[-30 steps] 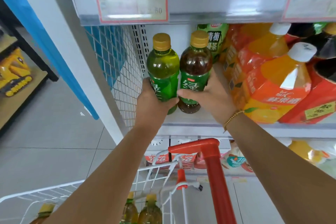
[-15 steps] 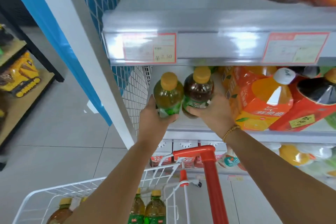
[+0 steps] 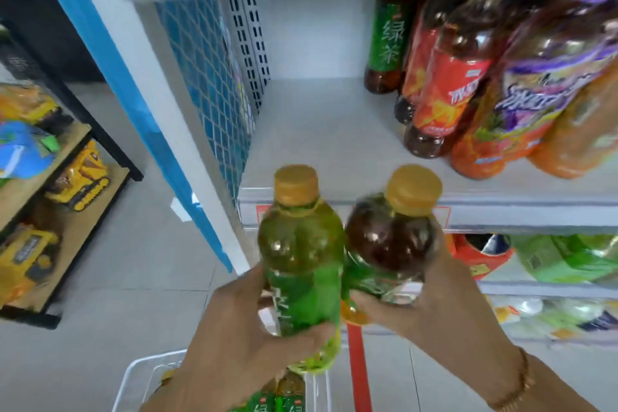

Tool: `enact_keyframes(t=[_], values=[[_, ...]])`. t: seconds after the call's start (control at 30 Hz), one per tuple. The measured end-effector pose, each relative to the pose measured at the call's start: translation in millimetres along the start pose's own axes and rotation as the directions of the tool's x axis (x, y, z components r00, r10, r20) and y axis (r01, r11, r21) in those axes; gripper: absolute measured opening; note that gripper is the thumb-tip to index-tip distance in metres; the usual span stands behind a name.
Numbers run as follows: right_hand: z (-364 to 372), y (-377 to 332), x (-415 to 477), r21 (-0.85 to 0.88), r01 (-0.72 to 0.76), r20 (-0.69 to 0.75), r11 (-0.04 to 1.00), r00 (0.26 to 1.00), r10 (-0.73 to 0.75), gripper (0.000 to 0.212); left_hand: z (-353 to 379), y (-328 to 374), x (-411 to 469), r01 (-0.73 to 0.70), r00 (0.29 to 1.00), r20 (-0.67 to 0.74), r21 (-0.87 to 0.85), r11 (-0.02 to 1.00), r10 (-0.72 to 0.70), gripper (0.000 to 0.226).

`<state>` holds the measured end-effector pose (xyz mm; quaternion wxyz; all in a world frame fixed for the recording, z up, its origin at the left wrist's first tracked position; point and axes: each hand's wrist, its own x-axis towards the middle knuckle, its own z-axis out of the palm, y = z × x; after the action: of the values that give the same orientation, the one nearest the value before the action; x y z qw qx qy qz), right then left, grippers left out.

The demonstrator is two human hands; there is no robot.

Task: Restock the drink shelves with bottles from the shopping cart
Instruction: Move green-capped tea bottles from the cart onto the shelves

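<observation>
Left hand (image 3: 240, 328), lower centre of frame, grips light-green tea bottle (image 3: 301, 264) round its green label. Right hand (image 3: 411, 308), lower right, grips dark tea bottle (image 3: 391, 244) from below; beaded bracelet (image 3: 521, 385) on wrist. Both bottles caps up, gold caps, side by side and touching, centre of frame, in front of grey shelf (image 3: 317, 130) edge. Large red-label bottle (image 3: 444, 87) and purple-label bottle (image 3: 541, 84) stand on shelf, upper right. White wire cart (image 3: 133, 375) with red handle (image 3: 359, 365) at bottom edge. Yellow toy trucks (image 3: 83, 177) on rack, far left.

Grey shelf (image 3: 317, 130), bottles (image 3: 444, 84) at right
</observation>
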<state>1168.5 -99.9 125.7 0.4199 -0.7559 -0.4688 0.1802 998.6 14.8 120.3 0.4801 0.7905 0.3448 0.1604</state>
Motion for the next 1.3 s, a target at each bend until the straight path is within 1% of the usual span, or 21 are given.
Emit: enact_keyframes(t=[0.03, 0.07, 0.13, 0.17, 0.2, 0.27, 0.33, 0.37, 0.47, 0.53, 0.6, 0.67, 0.83, 0.9, 0.93, 1.0, 1.03, 1.07, 1.13, 1.23, 1.3], values=[[-10, -6, 7, 0.010, -0.009, -0.014, 1.000, 1.000, 0.009, 0.065, -6, 11, 9, 0.014, 1.000, -0.008, -0.066, 0.998, -0.015, 0.051], [-20, -11, 22, 0.008, -0.030, -0.044, 1.000, 0.999, 0.030, 0.064, -13, 29, 19, 0.053, 0.999, 0.016, -0.131, 0.990, -0.051, 0.044], [-39, -20, 47, 0.012, 0.027, -0.054, 1.000, 0.998, -0.026, 0.062, -22, 54, 39, 0.039, 0.992, 0.123, -0.218, 0.975, -0.012, 0.043], [-47, -27, 60, 0.001, 0.045, -0.045, 0.999, 0.998, -0.045, 0.061, -24, 62, 50, 0.043, 0.990, 0.139, -0.240, 0.970, -0.010, 0.045], [-54, -32, 75, -0.026, 0.045, -0.053, 0.999, 0.998, -0.046, 0.060, -27, 74, 61, 0.063, 0.991, 0.131, -0.271, 0.961, -0.028, 0.045], [-64, -36, 108, -0.076, 0.055, -0.103, 0.996, 0.993, -0.062, 0.056, -29, 84, 88, 0.061, 0.998, 0.023, -0.291, 0.955, -0.057, 0.041], [-66, -37, 142, -0.135, 0.061, -0.173, 0.989, 0.981, -0.084, 0.052, -31, 92, 119, 0.038, 0.992, -0.108, -0.267, 0.963, -0.069, 0.030], [-64, -36, 157, -0.153, 0.056, -0.189, 0.987, 0.978, -0.085, 0.052, -33, 95, 134, 0.019, 0.984, -0.167, -0.238, 0.971, -0.060, 0.028], [-49, -29, 183, -0.195, -0.001, -0.226, 0.981, 0.973, -0.044, 0.065, -33, 95, 176, -0.016, 0.959, -0.281, -0.141, 0.990, -0.024, 0.041], [-37, -22, 192, -0.209, -0.017, -0.266, 0.978, 0.963, -0.040, 0.070, -30, 88, 196, -0.028, 0.941, -0.339, -0.061, 0.998, 0.006, 0.044], [-28, -17, 199, -0.169, 0.006, -0.307, 0.986, 0.950, -0.058, 0.069, -25, 77, 208, -0.041, 0.928, -0.369, 0.024, 0.999, 0.047, 0.046], [-23, -11, 209, -0.112, 0.018, -0.334, 0.994, 0.941, -0.054, 0.067, -20, 63, 218, -0.065, 0.915, -0.394, 0.065, 0.996, 0.085, 0.052], [-13, 3, 223, -0.019, 0.044, -0.335, 0.999, 0.941, -0.048, 0.061, -9, 42, 235, -0.130, 0.861, -0.485, 0.079, 0.988, 0.152, 0.068], [-7, 10, 222, 0.030, 0.067, -0.356, 0.997, 0.933, -0.052, 0.061, -5, 37, 238, -0.144, 0.856, -0.492, 0.070, 0.987, 0.160, 0.073], [-2, 16, 221, 0.008, 0.060, -0.386, 0.998, 0.921, -0.053, 0.061, -5, 35, 240, -0.139, 0.863, -0.480, 0.077, 0.987, 0.158, 0.073], [9, 27, 214, -0.096, -0.020, -0.429, 0.995, 0.903, -0.023, 0.064, -8, 28, 244, -0.083, 0.903, -0.410, 0.124, 0.989, 0.127, 0.070], [14, 30, 211, -0.128, -0.077, -0.433, 0.989, 0.901, 0.014, 0.065, -9, 25, 245, -0.048, 0.925, -0.365, 0.153, 0.987, 0.102, 0.068], [18, 33, 209, -0.136, -0.127, -0.432, 0.983, 0.900, 0.057, 0.064, -11, 22, 247, -0.024, 0.941, -0.329, 0.180, 0.983, 0.083, 0.067], [23, 33, 218, -0.118, -0.177, -0.440, 0.977, 0.891, 0.108, 0.059, -13, 21, 249, -0.014, 0.951, -0.301, 0.203, 0.979, 0.076, 0.063], [22, 29, 246, -0.092, -0.220, -0.458, 0.971, 0.875, 0.155, 0.057, -11, 28, 260, -0.031, 0.938, -0.333, 0.193, 0.981, 0.095, 0.055], [20, 29, 263, -0.091, -0.247, -0.469, 0.965, 0.865, 0.177, 0.059, -7, 33, 271, -0.033, 0.918, -0.388, 0.141, 0.989, 0.086, 0.055]])
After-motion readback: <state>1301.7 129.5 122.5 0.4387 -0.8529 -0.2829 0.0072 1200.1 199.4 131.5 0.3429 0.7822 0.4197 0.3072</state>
